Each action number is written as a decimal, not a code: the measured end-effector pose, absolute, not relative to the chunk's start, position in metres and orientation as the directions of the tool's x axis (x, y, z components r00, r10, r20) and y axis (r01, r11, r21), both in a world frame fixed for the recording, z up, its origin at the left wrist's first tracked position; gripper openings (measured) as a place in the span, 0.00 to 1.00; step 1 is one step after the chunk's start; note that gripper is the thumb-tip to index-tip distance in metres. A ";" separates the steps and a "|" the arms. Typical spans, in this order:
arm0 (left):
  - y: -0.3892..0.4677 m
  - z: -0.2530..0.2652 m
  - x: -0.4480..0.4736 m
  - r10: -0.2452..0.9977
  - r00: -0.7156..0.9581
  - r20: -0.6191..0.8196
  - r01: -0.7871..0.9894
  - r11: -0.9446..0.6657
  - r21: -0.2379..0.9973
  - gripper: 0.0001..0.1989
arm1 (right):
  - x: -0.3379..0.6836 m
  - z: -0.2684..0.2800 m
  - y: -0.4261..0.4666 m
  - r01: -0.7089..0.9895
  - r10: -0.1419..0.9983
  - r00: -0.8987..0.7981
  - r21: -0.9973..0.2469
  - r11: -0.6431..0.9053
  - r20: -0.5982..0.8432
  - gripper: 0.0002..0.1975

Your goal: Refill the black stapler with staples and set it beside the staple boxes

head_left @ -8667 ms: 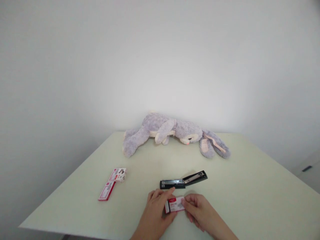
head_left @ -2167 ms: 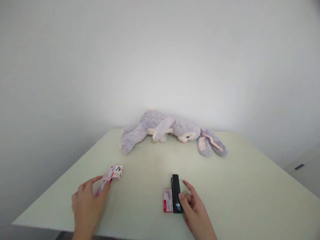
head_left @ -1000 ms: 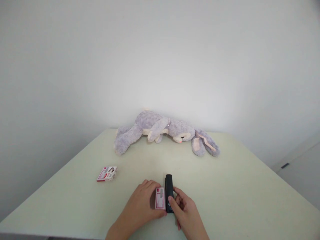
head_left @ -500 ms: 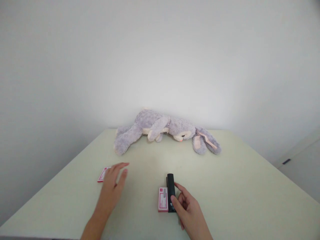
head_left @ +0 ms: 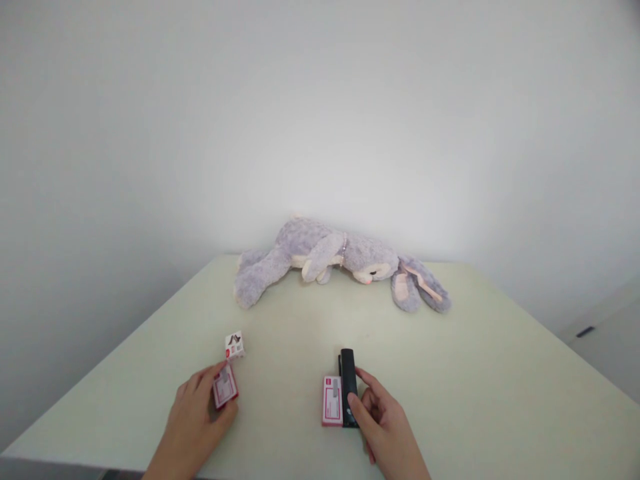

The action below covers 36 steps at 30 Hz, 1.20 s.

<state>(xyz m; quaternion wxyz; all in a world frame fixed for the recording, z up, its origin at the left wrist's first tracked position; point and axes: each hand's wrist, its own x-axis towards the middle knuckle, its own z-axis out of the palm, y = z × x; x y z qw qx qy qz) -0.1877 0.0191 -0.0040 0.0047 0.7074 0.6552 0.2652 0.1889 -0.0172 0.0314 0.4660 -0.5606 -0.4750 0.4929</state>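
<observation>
Left hand has its grip pinched on a red-and-white staple box, low over the pale surface. Right hand rests loosely curled against the black stapler, which lies beside another staple box. A small box end sits nearby.

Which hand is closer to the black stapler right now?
The right hand is nearer: its fingers touch the black stapler from the right side. The left hand is far off to the stapler's left, holding a small red box.
</observation>
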 end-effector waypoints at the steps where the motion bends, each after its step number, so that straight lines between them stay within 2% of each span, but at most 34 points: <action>1: 0.012 -0.001 -0.173 0.927 0.016 0.376 0.906 -0.172 0.386 0.32 | 0.188 0.031 -0.017 0.068 0.991 0.079 -0.991 -0.116 -0.111 0.37; 6: -0.008 0.037 -0.085 0.937 0.180 0.298 0.732 -0.330 0.596 0.35 | 0.187 0.028 -0.017 0.060 0.991 0.056 -0.990 -0.129 -0.125 0.37; 10: -0.003 0.069 -0.038 0.903 0.359 0.237 0.582 -0.414 0.699 0.39 | 0.188 0.030 -0.017 0.078 0.991 0.064 -0.990 -0.122 -0.117 0.36; 13: 0.008 0.080 -0.025 0.881 0.431 0.195 0.528 -0.422 0.737 0.39 | 0.188 0.031 -0.017 0.098 0.993 0.040 -0.988 -0.116 -0.112 0.35; 21: 0.015 0.087 -0.012 0.873 0.476 0.106 0.482 -0.360 0.798 0.35 | 0.188 0.035 -0.016 0.141 0.997 0.013 -0.987 -0.081 -0.080 0.30; 25: 0.013 0.082 -0.013 0.870 0.470 0.147 0.478 -0.391 0.787 0.41 | 0.191 0.034 -0.023 0.159 0.988 0.152 -0.987 -0.004 0.020 0.31; 27: 0.020 0.078 -0.029 0.891 0.390 0.233 0.525 -0.423 0.738 0.35 | 0.193 0.030 -0.028 0.190 0.962 0.259 -0.981 0.032 0.081 0.31; 29: 0.033 0.074 -0.061 0.920 0.174 0.350 0.645 -0.375 0.666 0.21 | 0.194 0.024 -0.033 0.271 0.936 0.312 -0.959 0.078 0.165 0.31; 31: 0.049 0.071 -0.103 0.901 -0.161 0.402 0.770 -0.140 0.623 0.20 | 0.193 0.015 -0.037 0.389 0.927 0.269 -0.910 0.143 0.261 0.35; 32: 0.057 0.070 -0.125 0.860 -0.329 0.390 0.790 0.025 0.612 0.22 | 0.192 0.011 -0.037 0.450 0.928 0.225 -0.876 0.171 0.297 0.37; 33: 0.063 0.070 -0.145 0.838 -0.428 0.338 0.781 0.154 0.606 0.24 | 0.190 0.007 -0.037 0.511 0.930 0.178 -0.838 0.191 0.320 0.41; 34: 0.068 0.069 -0.162 0.849 -0.453 0.272 0.764 0.213 0.609 0.25 | 0.189 0.003 -0.037 0.570 0.934 0.133 -0.796 0.202 0.332 0.44; 36: 0.076 0.068 -0.178 0.888 -0.419 0.188 0.756 0.226 0.615 0.24 | 0.187 -0.003 -0.034 0.676 0.941 0.049 -0.705 0.217 0.336 0.53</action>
